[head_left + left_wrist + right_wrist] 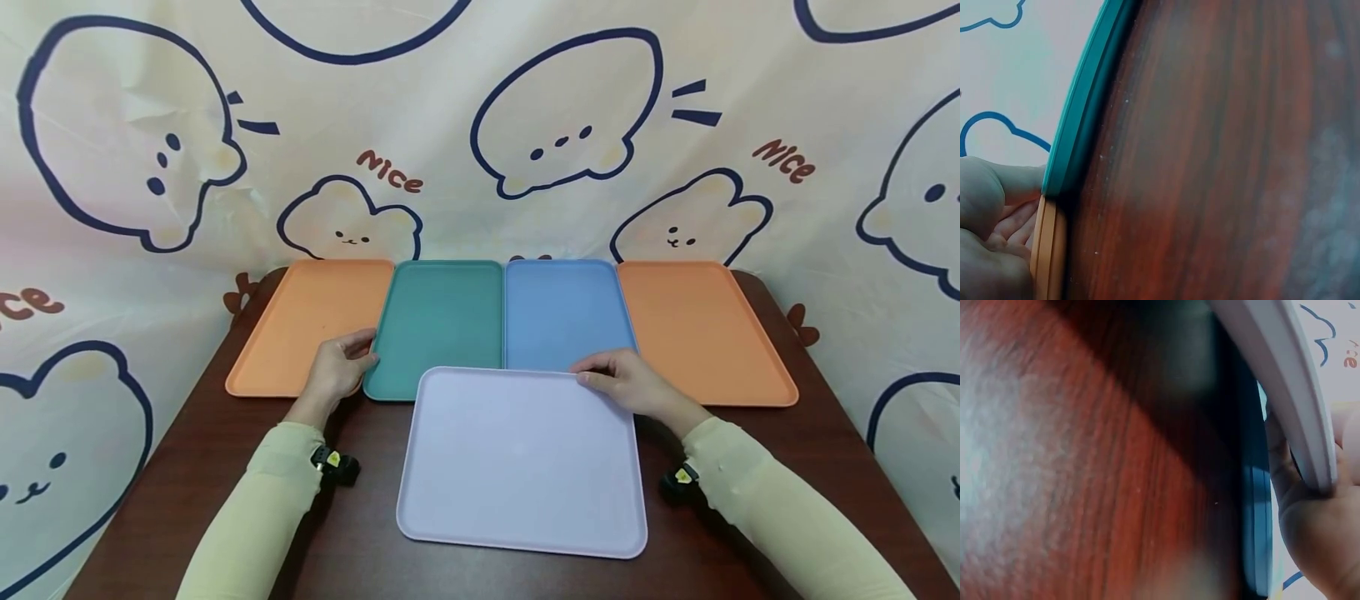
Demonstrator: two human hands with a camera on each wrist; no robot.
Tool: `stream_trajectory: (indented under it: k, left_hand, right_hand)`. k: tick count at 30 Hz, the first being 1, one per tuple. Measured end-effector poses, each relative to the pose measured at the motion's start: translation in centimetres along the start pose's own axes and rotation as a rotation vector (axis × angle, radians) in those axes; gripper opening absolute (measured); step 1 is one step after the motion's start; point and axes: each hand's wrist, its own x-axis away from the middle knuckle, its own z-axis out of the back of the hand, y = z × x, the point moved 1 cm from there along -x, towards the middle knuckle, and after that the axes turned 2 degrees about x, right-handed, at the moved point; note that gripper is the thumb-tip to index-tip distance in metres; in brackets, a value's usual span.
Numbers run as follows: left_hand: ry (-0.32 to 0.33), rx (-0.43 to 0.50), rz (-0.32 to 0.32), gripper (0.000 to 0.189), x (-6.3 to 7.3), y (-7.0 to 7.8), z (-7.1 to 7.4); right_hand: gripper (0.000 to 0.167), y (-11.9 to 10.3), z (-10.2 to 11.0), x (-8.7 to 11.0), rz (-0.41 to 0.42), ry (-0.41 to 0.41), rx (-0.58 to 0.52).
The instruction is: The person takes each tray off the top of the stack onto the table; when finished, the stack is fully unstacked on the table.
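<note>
In the head view, my right hand [626, 379] holds a pale lavender tray [517, 462] by its far right corner. The right wrist view shows fingers and thumb about the rim of this lavender tray [1291, 394], raised over the blue tray's edge [1259, 531]. My left hand [333, 367] reaches over the left orange tray [292, 358], its fingertips at the left edge of the green tray [442, 325]. In the left wrist view the left thumb [1019, 181] meets the green tray's rim [1079, 112], and loosely bent fingers lie beyond the orange tray's rim [1044, 256].
Side by side along the back of the dark brown wooden table [367, 533] lie orange, green, blue [566, 308] and another orange tray [697, 333]. A cream cloth with cartoon drawings [450, 108] hangs behind. The lavender tray overlaps the green and blue ones in the head view.
</note>
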Motion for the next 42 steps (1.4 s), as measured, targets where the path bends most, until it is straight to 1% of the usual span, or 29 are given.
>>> stream_trajectory:
  k: [3,7,15,20,24,30,36,42]
  left_hand:
    - [0.000,0.000,0.000,0.054,0.1,0.0,0.0]
    - [0.000,0.000,-0.002,0.054,0.2,0.1,-0.1]
    - [0.005,-0.007,-0.010,0.053,0.3,0.2,-0.1]
    - [0.003,-0.004,-0.015,0.053,0.4,0.2,-0.1]
    - [-0.004,0.006,-0.014,0.053,0.5,0.2,-0.1]
    - [-0.004,0.010,-0.015,0.053,0.5,0.4,-0.2]
    - [-0.006,0.004,-0.012,0.053,0.5,0.3,0.0]
    - [-0.014,-0.009,-0.024,0.054,0.3,0.3,0.1]
  right_hand:
    - [0.020,-0.5,-0.4,0.0,0.035,-0.027,0.050]
    - [0.018,-0.8,-1.0,0.0,0.067,-0.043,0.110]
    - [0.016,-1.3,-2.2,0.1,0.087,-0.039,0.171]
    - [0.014,-1.5,-2.7,0.4,0.138,-0.017,0.226]
    - [0.012,-1.6,-3.1,0.5,0.178,-0.026,0.273]
    - [0.011,-1.8,-3.5,0.7,0.166,-0.037,0.330]
    - [0.010,-2.5,-3.7,0.8,0.176,-0.030,0.412]
    - [0.011,-2.5,-3.8,0.8,0.164,-0.026,0.423]
